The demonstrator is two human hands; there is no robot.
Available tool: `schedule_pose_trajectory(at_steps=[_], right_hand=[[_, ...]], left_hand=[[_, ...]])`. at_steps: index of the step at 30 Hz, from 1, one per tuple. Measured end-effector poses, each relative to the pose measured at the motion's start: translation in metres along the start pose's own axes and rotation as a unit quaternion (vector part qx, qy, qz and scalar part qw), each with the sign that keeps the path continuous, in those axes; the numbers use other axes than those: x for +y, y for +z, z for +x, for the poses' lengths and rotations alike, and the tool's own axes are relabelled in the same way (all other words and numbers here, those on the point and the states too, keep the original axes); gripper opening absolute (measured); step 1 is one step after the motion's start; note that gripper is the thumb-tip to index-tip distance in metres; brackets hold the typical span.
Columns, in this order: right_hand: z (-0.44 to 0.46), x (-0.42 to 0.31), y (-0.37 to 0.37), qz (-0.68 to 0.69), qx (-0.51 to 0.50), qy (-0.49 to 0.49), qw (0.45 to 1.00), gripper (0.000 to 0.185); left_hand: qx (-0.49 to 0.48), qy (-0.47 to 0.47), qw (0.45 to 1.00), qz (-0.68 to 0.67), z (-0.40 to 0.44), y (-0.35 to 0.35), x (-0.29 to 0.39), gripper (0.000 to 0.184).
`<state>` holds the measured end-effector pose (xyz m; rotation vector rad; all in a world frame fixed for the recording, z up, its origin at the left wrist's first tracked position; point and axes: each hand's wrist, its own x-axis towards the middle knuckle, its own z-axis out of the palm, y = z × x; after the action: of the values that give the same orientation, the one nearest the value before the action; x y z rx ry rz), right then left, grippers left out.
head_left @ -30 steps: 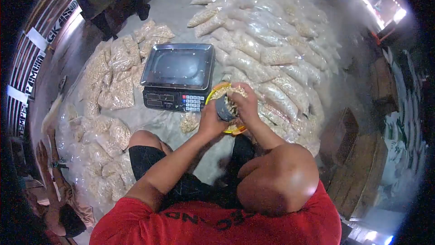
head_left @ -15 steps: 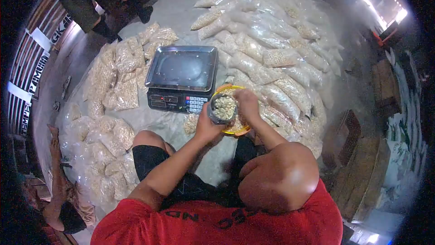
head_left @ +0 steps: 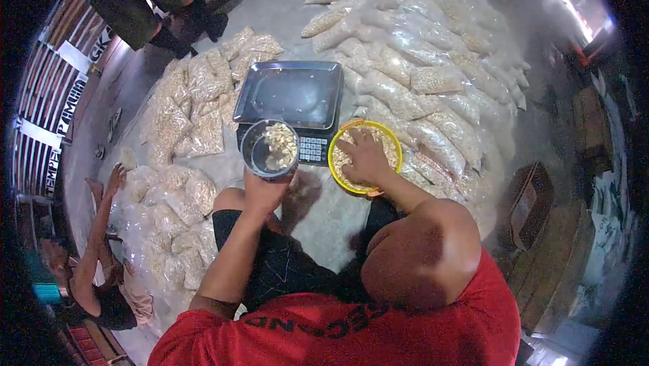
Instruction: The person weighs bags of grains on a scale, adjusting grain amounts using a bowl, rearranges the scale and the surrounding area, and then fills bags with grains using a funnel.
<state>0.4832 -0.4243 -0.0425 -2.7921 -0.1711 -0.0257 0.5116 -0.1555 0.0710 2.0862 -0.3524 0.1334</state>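
My left hand (head_left: 266, 191) is wrapped round a grey see-through plastic tub (head_left: 253, 160), held up over the front of the digital scale (head_left: 291, 93). Some pale beans (head_left: 280, 141) lie along one side inside the tub. To its right, my right hand (head_left: 367, 159) is down in a yellow-rimmed basin (head_left: 399, 166), fingers spread over the pale beans that fill it. The basin sits between my knees and the scale, at its right front corner. The tub hides part of the scale's display panel.
Many filled clear plastic bags (head_left: 433, 82) cover the floor ahead and right; more bags (head_left: 179, 109) lie on the left. A person (head_left: 101, 285) sits at lower left, and another person's legs (head_left: 149, 7) show at upper left. A wooden crate (head_left: 531, 207) is at right.
My left hand has carried the tub left, away from the basin to the scale's front; fewer beans show in it. My right hand has come down onto the beans in the basin.
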Motion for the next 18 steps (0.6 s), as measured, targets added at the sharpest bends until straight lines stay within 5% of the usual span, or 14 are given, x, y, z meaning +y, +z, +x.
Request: schedule_pose_trajectory(at_steps=[4,6,8,12,14,18], right_hand=[[0.001,0.012,0.005,-0.034,-0.115,0.034,0.992,0.066],[0.001,0.008,0.006,0.003,-0.139,0.046,0.989,0.064],[-0.011,0.000,0.000,-0.054,-0.017,0.059,0.997,0.068],[-0.007,-0.004,0.010,-0.027,-0.032,0.084,0.996,0.068],[-0.004,-0.002,0.011,-0.011,-0.034,0.089,0.995,0.066],[0.000,0.021,0.028,0.058,0.009,0.067,0.996,0.055]], left_hand=[[0.025,-0.008,0.995,-0.093,-0.006,-0.022,0.013,0.052],[0.014,0.022,1.000,-0.009,-0.004,-0.030,0.006,0.054],[0.006,0.053,0.996,0.070,-0.006,-0.032,0.000,0.055],[0.008,0.027,0.999,-0.045,-0.006,-0.018,-0.002,0.059],[-0.019,-0.073,0.995,-0.057,0.001,-0.005,-0.020,0.064],[-0.041,0.001,0.999,-0.035,0.006,0.012,-0.012,0.078]])
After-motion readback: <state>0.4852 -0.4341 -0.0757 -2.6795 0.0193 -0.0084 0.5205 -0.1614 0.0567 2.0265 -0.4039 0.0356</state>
